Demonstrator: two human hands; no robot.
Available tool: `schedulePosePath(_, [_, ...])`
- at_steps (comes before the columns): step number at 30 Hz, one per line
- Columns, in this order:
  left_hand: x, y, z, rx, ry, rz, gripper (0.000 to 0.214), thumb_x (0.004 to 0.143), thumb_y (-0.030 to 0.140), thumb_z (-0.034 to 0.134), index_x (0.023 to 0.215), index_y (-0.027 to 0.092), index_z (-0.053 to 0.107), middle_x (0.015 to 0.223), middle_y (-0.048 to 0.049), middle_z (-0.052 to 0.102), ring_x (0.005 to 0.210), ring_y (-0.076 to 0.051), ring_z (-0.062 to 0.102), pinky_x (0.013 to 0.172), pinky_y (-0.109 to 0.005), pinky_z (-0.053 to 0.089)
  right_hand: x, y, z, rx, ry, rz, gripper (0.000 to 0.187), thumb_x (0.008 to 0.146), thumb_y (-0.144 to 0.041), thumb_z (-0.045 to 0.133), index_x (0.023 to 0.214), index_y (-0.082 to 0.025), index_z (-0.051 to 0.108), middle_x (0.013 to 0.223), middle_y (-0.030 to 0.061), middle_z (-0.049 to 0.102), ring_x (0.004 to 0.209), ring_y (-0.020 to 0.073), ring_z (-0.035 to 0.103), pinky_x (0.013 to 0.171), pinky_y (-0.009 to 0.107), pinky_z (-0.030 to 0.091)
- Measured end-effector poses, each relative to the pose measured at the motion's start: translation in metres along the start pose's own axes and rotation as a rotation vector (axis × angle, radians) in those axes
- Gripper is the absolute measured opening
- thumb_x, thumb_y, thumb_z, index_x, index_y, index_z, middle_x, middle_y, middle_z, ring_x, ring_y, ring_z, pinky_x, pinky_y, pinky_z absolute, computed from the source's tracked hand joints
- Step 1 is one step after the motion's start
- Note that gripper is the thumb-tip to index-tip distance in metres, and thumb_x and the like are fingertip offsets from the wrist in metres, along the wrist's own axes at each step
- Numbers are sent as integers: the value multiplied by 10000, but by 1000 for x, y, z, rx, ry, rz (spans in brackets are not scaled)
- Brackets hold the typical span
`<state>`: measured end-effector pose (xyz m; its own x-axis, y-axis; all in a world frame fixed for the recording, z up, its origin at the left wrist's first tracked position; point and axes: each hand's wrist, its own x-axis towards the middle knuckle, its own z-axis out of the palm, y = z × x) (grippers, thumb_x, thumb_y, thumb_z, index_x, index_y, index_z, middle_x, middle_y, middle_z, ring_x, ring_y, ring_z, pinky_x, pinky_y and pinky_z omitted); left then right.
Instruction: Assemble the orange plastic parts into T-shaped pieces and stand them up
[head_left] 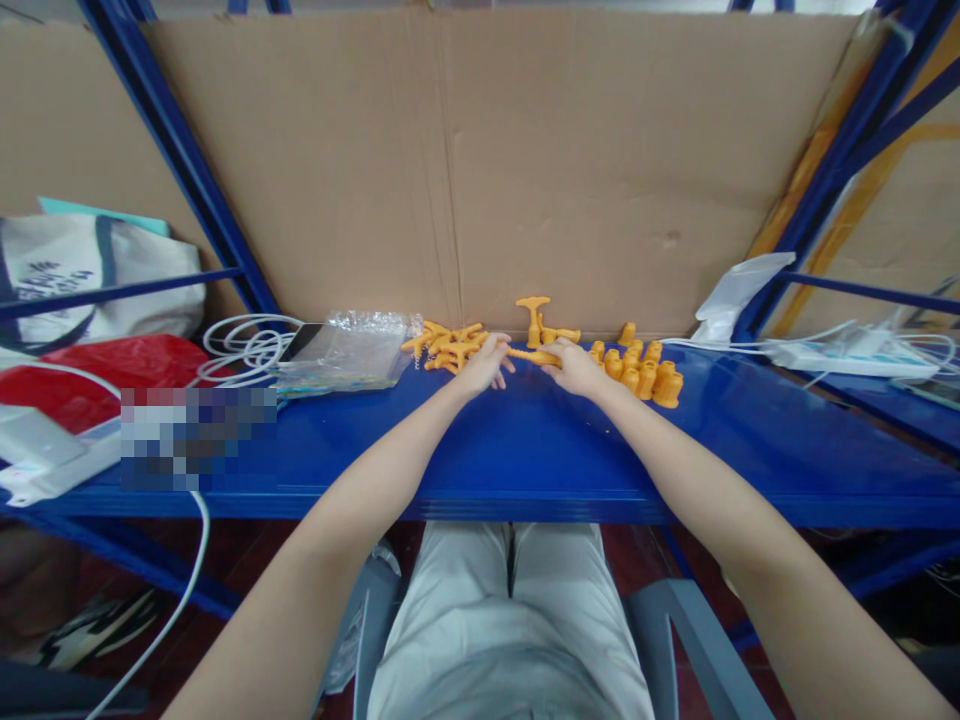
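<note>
My left hand [486,368] and my right hand [575,368] meet over the middle of the blue table. Fingers of my left hand are closed on the thin left end of an orange corkscrew piece [523,353]. My right hand is closed around its thicker right end, an orange plastic sleeve [547,358]; the join is too small to make out. Left of my left hand lies a pile of orange T-handled corkscrews [448,345] with metal spirals. Several orange sleeves [641,372] stand right of my right hand. Behind my hands, a T-handle [533,305] stands upright in a sleeve, another assembled one lying beside it.
A cardboard panel [480,170] closes off the table's back. To the left are plastic bags [349,350], coiled white cable [244,345] and a power strip [67,460]. At right sit a white packet [739,295] and another power strip [855,357]. Blue shelf posts flank both sides.
</note>
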<state>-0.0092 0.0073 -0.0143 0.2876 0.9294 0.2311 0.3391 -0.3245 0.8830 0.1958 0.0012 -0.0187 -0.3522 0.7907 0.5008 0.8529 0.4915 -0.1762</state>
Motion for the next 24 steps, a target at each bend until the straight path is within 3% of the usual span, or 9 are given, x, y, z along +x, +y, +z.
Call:
schedulePosePath(3, [2,-9,-5,314,13,135,466,998,360,396,1432,191,405,918,-61,704,668,-177,691,779,-355,580,0,6,1,25,29,-25,344,889,-167,602,1214,-196,711,1164,123,686,1055,261,666,977,418,521])
schedulePosePath(5, [2,-12,-8,456,23,229,483,984,343,424,1441,183,422,1076,-117,712,923,-238,718,956,-415,532,0,7,0,43,31,-30,342,890,-169,604,1214,-188,713,1169,132,685,1070,265,662,985,425,516])
schedulePosePath(7, [0,-12,-9,566,26,285,439,966,303,456,1393,200,470,1174,-135,701,1064,-271,690,1031,-440,485,-1,6,-1,56,19,-27,346,889,-167,606,1219,-179,713,1171,135,683,1085,263,659,999,418,507])
schedulePosePath(10, [-4,-7,-11,689,41,290,303,936,281,516,1230,233,567,1126,-117,719,1062,-294,687,1020,-455,484,-1,4,-2,91,2,-36,361,875,-146,613,1220,-181,712,1174,121,686,1103,249,656,1016,400,495])
schedulePosePath(14, [-8,-1,-12,665,115,285,157,904,287,589,1056,252,608,996,-83,724,1010,-288,691,983,-418,494,2,6,0,177,41,-36,396,841,-156,665,1235,-173,698,1218,129,685,1158,266,641,1053,450,473])
schedulePosePath(17, [-9,1,-13,631,142,267,133,893,270,611,1024,245,612,966,-81,713,996,-286,688,963,-398,494,5,14,1,284,65,-4,483,794,-169,726,1273,-176,663,1270,134,669,1206,278,624,1075,492,460])
schedulePosePath(20, [-7,0,-14,648,152,249,125,896,275,605,1016,240,612,931,-78,701,958,-286,687,931,-393,501,6,23,-1,467,18,46,586,770,-132,732,1337,-191,595,1354,137,617,1205,246,630,1032,452,510])
schedulePosePath(24, [-5,-1,-16,639,171,264,130,895,284,606,1014,235,612,885,-60,685,895,-267,685,892,-374,509,5,26,-11,697,-51,155,488,786,-118,726,1249,-214,607,1288,99,644,1061,181,690,974,398,562])
